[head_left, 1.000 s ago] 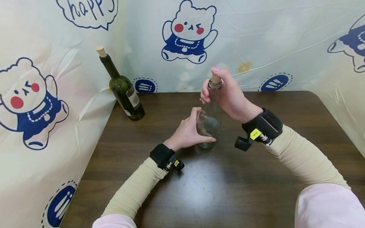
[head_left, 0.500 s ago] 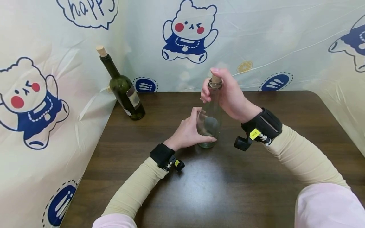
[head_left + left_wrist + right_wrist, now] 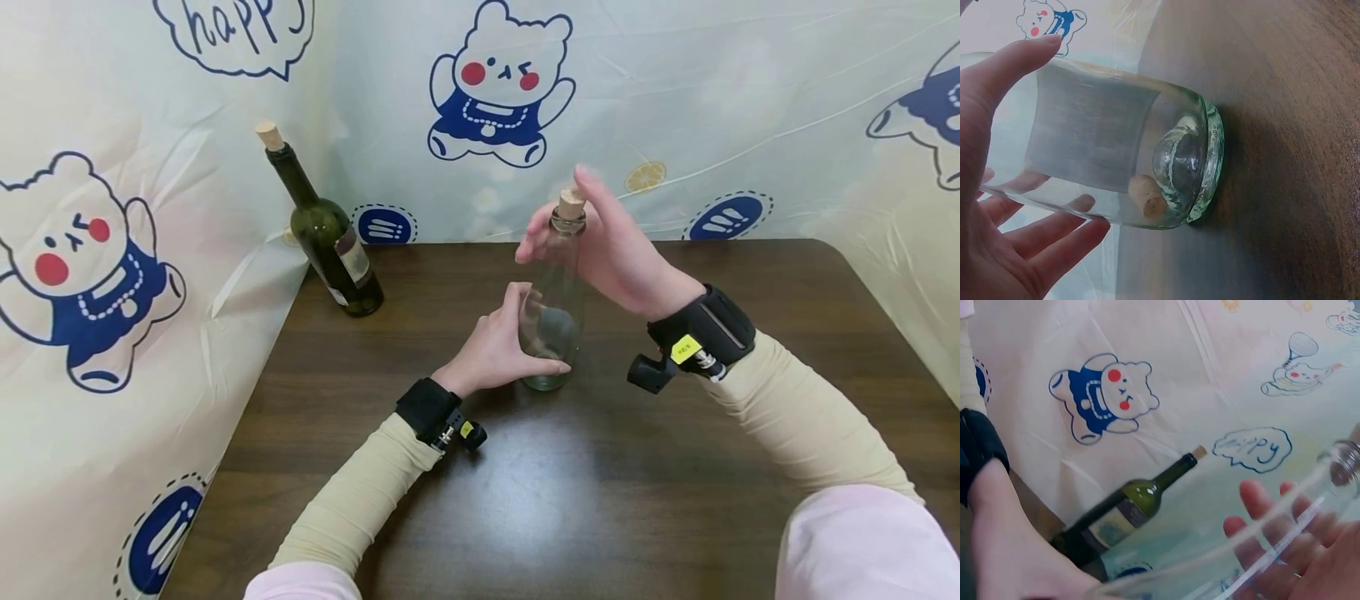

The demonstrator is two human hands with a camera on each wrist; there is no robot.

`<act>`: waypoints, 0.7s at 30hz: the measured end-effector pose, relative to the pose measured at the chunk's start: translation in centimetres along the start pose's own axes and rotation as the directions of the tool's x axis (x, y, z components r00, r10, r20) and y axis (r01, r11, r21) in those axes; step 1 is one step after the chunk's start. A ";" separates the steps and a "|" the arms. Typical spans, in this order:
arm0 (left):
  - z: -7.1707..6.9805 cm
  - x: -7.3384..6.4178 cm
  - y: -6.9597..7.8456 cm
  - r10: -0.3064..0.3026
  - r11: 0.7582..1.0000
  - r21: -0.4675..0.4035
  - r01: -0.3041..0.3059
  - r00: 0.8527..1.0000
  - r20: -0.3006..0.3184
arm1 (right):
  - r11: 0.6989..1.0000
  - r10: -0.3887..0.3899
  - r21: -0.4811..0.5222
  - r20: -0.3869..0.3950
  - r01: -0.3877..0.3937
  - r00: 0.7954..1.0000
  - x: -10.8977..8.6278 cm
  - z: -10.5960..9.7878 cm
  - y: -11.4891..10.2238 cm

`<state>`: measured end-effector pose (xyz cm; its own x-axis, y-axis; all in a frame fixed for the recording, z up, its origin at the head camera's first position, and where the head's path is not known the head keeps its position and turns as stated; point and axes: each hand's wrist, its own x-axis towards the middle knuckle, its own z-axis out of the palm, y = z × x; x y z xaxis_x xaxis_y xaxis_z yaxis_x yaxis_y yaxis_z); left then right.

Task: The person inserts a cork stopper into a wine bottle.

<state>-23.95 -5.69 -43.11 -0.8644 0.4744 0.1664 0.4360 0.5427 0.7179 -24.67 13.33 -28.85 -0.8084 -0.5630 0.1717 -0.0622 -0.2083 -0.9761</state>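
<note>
A clear glass bottle (image 3: pixel 553 267) stands upright on the wooden table, a cork (image 3: pixel 571 202) sticking out of its mouth. My left hand (image 3: pixel 495 346) grips the lower body, thumb on one side and fingers on the other. In the left wrist view a second cork (image 3: pixel 1147 197) lies inside, by the raised glass bottom (image 3: pixel 1210 169). My right hand (image 3: pixel 618 250) is loosely spread behind the neck, its thumb raised beside the cork and off its top. Through the glass, the right wrist view shows those fingers (image 3: pixel 1272 528) apart and slightly bent.
A green wine bottle (image 3: pixel 330 242) with a label and a cork (image 3: pixel 268 135) in its mouth stands at the table's back left. Cloth printed with cartoon bears hangs behind and to the left. The dark table (image 3: pixel 480 517) reaches toward me in front of the bottle.
My right hand has loosened from the bottle neck and shifted slightly right; its thumb has lifted off the cork's top, which now shows. The left hand keeps its grip.
</note>
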 end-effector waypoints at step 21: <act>0.0 0.0 0.1 -0.006 1.000 -0.002 0.006 1.000 0.011 | 0.911 0.144 -0.372 -0.117 -0.178 0.983 -5.2 -4.7 4.7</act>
<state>-23.88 -5.68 -43.06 -0.8642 0.4788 0.1548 0.4305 0.5441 0.7201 -23.49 19.10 -34.95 -0.8719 -0.4896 0.0127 -0.1305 0.2074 -0.9695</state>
